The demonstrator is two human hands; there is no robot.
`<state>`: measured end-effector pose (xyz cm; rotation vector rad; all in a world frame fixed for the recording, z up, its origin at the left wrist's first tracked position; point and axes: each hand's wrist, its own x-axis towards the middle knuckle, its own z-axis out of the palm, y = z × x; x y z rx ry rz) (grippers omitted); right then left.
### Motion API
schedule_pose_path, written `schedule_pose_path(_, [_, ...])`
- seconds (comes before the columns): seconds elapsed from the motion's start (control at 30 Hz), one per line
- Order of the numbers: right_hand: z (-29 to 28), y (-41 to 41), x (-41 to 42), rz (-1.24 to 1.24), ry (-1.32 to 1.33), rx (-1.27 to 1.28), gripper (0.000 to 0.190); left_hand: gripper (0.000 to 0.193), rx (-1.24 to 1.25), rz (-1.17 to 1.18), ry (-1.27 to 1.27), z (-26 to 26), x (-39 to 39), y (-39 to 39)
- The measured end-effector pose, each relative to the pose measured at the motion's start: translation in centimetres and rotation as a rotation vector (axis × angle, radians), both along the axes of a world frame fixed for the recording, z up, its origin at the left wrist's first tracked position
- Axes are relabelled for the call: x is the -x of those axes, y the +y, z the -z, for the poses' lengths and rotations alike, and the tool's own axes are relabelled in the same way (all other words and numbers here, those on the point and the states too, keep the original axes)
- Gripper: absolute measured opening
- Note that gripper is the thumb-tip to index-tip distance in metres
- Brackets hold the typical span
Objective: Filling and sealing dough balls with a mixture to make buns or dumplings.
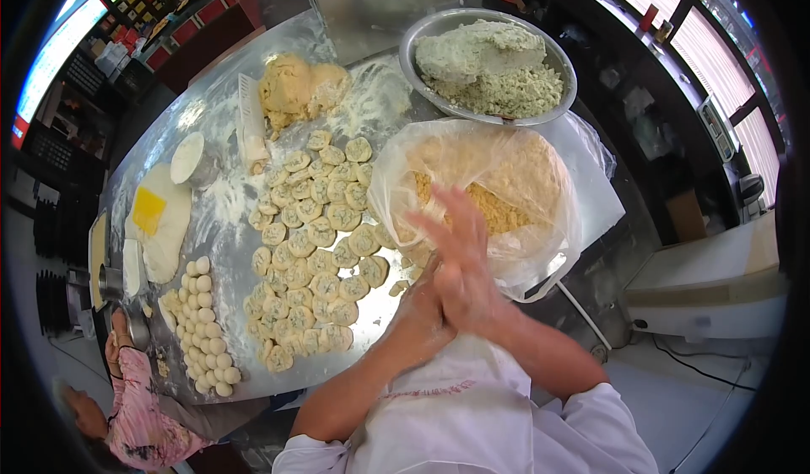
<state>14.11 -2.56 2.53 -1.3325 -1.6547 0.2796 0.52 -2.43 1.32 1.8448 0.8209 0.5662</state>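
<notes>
In front of my chest, my right hand [465,256] presses palm to palm against my left hand [423,306]. The fingers of my right hand are stretched out and blurred. Whatever may be between the palms is hidden. Just beyond them sits a clear plastic bag [395,158], its mouth open on a yellow crumbly mixture [497,211]. To the left of my hands, many flattened dough rounds [319,233] with green-flecked filling showing lie close together on the floured metal table [380,328]. A few crumbs [398,287] lie beside my left hand.
A steel bowl [410,69] of pale green crumbly mixture [500,91] stands behind the bag. Yellow dough [297,91] lies at the back. Leftward are small dough balls [209,331], a flour bowl [188,159], a dough slab [168,246] with a yellow scraper [149,211], and another person [142,407].
</notes>
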Motion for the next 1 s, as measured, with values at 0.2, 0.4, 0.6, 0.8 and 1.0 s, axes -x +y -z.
schedule_pose_path(0.2, [0.7, 0.2, -5.1, -0.039, 0.272, 0.424, 0.065, 0.055, 0.304, -0.160, -0.217, -0.4, -0.1, 0.9])
schedule_pose_path(0.4, [-1.4, -0.7, -3.8, -0.171, 0.293, 0.754, 0.035, 0.051, 0.221, -0.213, -0.089, -0.6, -0.1, 0.6])
schedule_pose_path(0.6, [2.5, -0.8, -4.0, -0.193, -0.003, 0.389, 0.020, 0.020, -0.216, -0.121, 0.304, -0.3, 1.1, 1.2])
schedule_pose_path(0.8, [2.3, -0.9, -4.5, 0.041, 0.010, 0.372, 0.022, 0.030, 0.553, -0.227, -0.398, -1.3, 6.5, 0.7])
schedule_pose_path(1.0, [5.6, -4.3, -0.6, -0.175, -0.040, 0.256, 0.016, 0.048, 0.899, -0.545, -0.793, -0.9, 13.8, 2.5])
